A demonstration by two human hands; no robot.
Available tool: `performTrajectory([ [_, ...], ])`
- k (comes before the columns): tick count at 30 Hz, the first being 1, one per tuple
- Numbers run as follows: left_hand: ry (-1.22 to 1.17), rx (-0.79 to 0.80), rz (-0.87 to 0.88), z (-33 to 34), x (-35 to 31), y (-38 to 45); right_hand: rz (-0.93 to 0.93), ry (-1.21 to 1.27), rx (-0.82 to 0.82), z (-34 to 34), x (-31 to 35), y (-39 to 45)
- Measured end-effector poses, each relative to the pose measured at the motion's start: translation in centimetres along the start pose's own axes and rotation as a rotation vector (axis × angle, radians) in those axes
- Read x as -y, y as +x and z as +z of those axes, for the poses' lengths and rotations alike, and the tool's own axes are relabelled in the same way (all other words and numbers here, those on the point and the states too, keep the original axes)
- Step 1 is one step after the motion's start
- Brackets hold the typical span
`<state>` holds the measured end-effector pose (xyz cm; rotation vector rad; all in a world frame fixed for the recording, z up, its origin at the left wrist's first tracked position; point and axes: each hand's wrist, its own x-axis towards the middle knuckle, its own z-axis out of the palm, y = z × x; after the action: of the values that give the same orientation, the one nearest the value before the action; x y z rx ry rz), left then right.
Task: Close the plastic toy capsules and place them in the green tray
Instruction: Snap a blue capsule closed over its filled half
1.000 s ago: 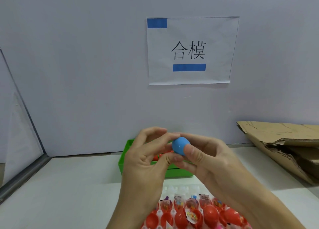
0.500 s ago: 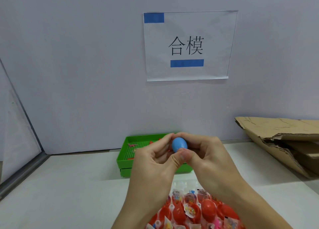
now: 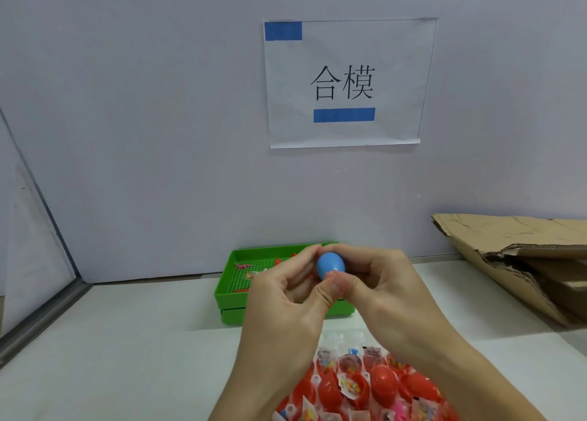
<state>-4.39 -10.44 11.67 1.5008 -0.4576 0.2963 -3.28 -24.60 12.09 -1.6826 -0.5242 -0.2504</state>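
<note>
White tabletop [image 3: 127, 341] and a pale wall are seen behind. A smooth blue egg-shaped capsule [image 3: 330, 264] is pinched between the left hand [image 3: 286, 297] and right hand [image 3: 378, 281]; beyond them sits the green tray [image 3: 232, 297], with red capsules [image 3: 381, 385] heaped below the wrists.

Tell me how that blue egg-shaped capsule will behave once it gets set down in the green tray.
The blue egg-shaped plastic capsule has a rounded, glossy shell, so it will probably roll and may feel slippery. It looks small and hollow, pinched between fingertips of the left hand and right hand, so likely light. The green perforated tray has raised walls that should contain it.
</note>
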Motion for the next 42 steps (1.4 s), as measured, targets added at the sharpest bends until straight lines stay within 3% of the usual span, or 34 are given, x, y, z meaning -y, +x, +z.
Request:
performTrajectory([
  [2, 0.028, 0.019, -0.029, -0.5, 0.0, 0.1, 0.062, 0.113, 0.064, -0.5, 0.2, 0.2],
  [7, 0.126, 0.084, 0.026, -0.8, 0.2, 0.2, 0.323, 0.750, 0.254, -2.4, 0.7, 0.4],
  [10, 0.123, 0.074, 0.085, -0.4, 0.2, 0.1, 0.343, 0.874, 0.365, -3.2, 1.1, 0.2],
  [16, 0.176, -0.001, 0.167, 0.4, -0.3, 0.0, 0.415, 0.817, 0.335, -3.3, 1.2, 0.2],
  [19, 0.235, -0.135, 0.202, 0.3, 0.0, 0.1, 0.434, 0.734, 0.184, -2.5, 1.5, 0.4],
  [23, 0.607, -0.256, 0.310, -0.4, 0.5, 0.3, 0.351, 0.371, -0.109, -1.2, 1.7, 0.5],
  [29, 0.778, -0.240, 0.340, -0.4, 0.8, 0.0, 0.207, -0.166, -0.176, 0.8, 2.0, -0.3],
  [42, 1.031, -0.152, 0.375, 0.1, 1.6, -0.3, -0.032, -0.250, -0.253, 2.2, 0.4, -0.7],
])
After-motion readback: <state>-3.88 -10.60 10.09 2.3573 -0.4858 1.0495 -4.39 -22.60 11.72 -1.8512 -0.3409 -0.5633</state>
